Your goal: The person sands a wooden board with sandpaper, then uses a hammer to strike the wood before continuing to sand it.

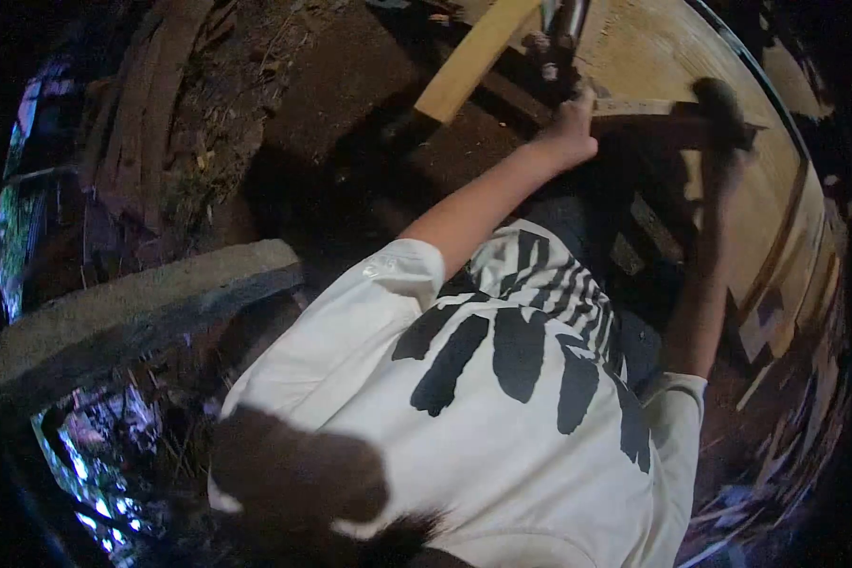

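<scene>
Lying beneath both hands is a pale wooden board (729,57), with bare earth (341,85) beyond the left hand and a concrete slab (133,303) further that way. No writing is readable; the white shirt (502,426) is showing black streaks only. The left hand (570,128) is gripping a dark tool (560,38) beside a wooden plank (469,62). The right hand (721,109) is blurred, its grip unclear.
</scene>
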`<state>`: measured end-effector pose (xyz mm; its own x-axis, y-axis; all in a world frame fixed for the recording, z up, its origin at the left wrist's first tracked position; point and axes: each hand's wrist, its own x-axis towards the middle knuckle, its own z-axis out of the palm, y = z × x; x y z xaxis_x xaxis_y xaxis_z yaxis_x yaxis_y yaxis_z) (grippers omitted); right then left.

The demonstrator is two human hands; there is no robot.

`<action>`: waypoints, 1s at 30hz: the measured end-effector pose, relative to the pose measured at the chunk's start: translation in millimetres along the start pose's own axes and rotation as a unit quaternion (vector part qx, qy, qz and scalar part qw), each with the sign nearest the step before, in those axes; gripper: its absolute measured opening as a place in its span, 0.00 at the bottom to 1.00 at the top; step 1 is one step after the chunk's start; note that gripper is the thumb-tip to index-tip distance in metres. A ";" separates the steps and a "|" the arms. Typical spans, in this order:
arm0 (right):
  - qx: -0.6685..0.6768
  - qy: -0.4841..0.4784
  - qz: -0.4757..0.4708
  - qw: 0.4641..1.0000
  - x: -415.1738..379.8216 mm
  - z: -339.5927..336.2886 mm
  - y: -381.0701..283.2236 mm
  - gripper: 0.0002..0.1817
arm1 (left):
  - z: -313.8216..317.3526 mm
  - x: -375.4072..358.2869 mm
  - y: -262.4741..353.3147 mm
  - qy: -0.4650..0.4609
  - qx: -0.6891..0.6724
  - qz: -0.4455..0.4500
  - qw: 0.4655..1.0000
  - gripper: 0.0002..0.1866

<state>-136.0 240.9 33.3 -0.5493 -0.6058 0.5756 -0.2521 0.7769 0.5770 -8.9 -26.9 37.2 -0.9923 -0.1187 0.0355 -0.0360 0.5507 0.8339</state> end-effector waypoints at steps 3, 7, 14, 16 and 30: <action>0.052 -0.112 0.044 0.991 13.6 -19.5 -6.7 0.22 | 10.5 3.4 -10.9 0.048 -0.003 0.057 0.997 0.23; 0.322 -0.033 0.165 0.932 -2.8 -46.6 -52.3 0.17 | 13.9 0.0 -9.3 0.011 -0.036 -0.001 0.999 0.22; 0.583 -0.056 0.155 0.796 6.2 -95.8 -71.9 0.19 | -3.1 -10.7 7.4 0.028 -0.061 0.104 0.992 0.20; 0.621 -0.099 0.207 0.750 -1.8 -76.8 -59.7 0.20 | -1.6 -13.4 13.5 -0.035 -0.059 -0.038 0.997 0.20; 0.473 -0.075 0.298 0.826 -22.7 -76.0 -55.1 0.17 | 5.7 -28.0 4.1 0.006 -0.212 0.037 0.977 0.19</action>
<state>-49.1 198.8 32.5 -0.8754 -0.0953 0.4740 -0.3721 0.7588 -0.5346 18.0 -16.6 36.5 -0.9887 -0.1031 0.1092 0.0910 0.1666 0.9818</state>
